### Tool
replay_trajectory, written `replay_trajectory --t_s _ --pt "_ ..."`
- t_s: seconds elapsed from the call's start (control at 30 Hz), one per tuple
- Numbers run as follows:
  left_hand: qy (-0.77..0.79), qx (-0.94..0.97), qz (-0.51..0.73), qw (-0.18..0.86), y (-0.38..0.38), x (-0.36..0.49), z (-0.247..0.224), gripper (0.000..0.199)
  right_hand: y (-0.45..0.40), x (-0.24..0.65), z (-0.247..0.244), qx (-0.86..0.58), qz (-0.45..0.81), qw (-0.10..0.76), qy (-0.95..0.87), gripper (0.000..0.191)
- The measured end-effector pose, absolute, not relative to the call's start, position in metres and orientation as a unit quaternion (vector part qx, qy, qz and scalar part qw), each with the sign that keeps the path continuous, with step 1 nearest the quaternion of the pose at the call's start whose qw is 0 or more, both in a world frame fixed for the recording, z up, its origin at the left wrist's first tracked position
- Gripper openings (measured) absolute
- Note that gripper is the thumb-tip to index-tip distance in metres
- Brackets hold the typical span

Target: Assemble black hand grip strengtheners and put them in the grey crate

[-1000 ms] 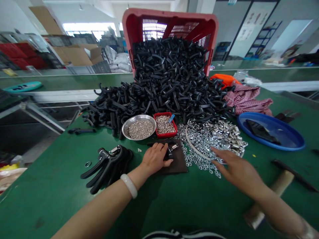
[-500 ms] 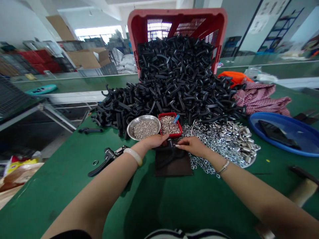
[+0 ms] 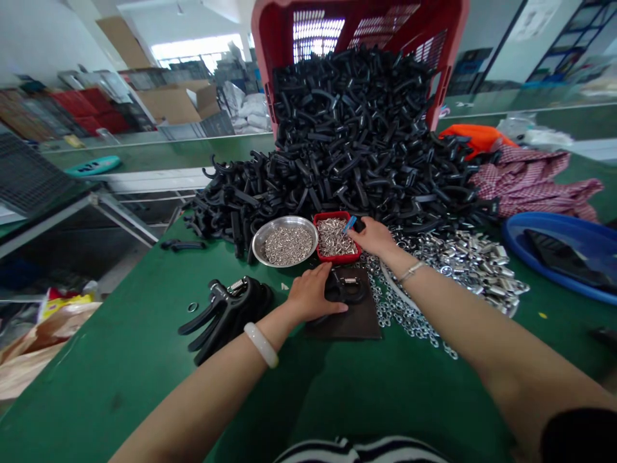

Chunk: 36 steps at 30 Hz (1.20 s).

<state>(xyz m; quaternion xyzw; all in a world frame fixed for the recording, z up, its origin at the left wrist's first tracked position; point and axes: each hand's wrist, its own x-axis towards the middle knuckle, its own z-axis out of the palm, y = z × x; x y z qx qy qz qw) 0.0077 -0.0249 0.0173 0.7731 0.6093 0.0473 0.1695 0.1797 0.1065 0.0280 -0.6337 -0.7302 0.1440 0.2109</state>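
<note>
While the left hand (image 3: 315, 294) clamps a black plastic handle (image 3: 345, 288) against the dark mat (image 3: 348, 326), the right hand's grip (image 3: 376, 236) sits apart at the red tray's (image 3: 337, 258) rim.

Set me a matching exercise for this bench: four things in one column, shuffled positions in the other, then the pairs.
Things:
1. Left hand
2. Right hand
3. Round blue plastic tray
4. Tipped red plastic crate

Positions:
A. Spilling curved black plastic handles
B. Holding a flat black piece
C. On a black sprung part on a dark brown mat
D. At a small red tray of silver parts

Pairs: 1-C, 2-D, 3-B, 4-A
</note>
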Motion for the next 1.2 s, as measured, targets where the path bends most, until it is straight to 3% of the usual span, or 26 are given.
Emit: replay_trajectory --t_s 0.07,0.23,0.5,0.7,0.87,1.07,1.2 --pt "0.608 0.772 0.044 0.178 -0.022 0.007 0.016 0.101 0.128 0.171 0.025 -0.653 0.168 0.198 -0.711 0.046" --pt "0.584 0.788 0.047 0.188 -0.017 0.006 0.019 0.098 0.145 0.16 0.012 -0.676 0.171 0.207 -0.686 0.022" --pt "0.577 0.793 0.05 0.191 -0.015 0.002 0.016 0.098 0.152 0.156 0.014 -0.687 0.167 0.217 -0.674 0.04" --pt "0.576 0.793 0.054 0.191 -0.016 0.001 0.016 0.099 0.152 0.147 0.022 -0.682 0.159 0.243 -0.671 0.026" --pt "0.575 0.792 0.057 0.195 -0.014 0.0 0.012 0.1 0.119 0.142 0.024 -0.598 0.168 0.253 -0.742 0.021" --pt "0.579 0.788 0.059 0.2 -0.014 -0.001 0.013 0.1 0.066 0.163 0.034 -0.491 0.14 0.488 -0.708 0.024" --pt "0.577 0.788 0.059 0.205 -0.014 -0.002 0.013 0.101 0.019 0.177 0.024 -0.452 0.284 0.506 -0.677 0.024"
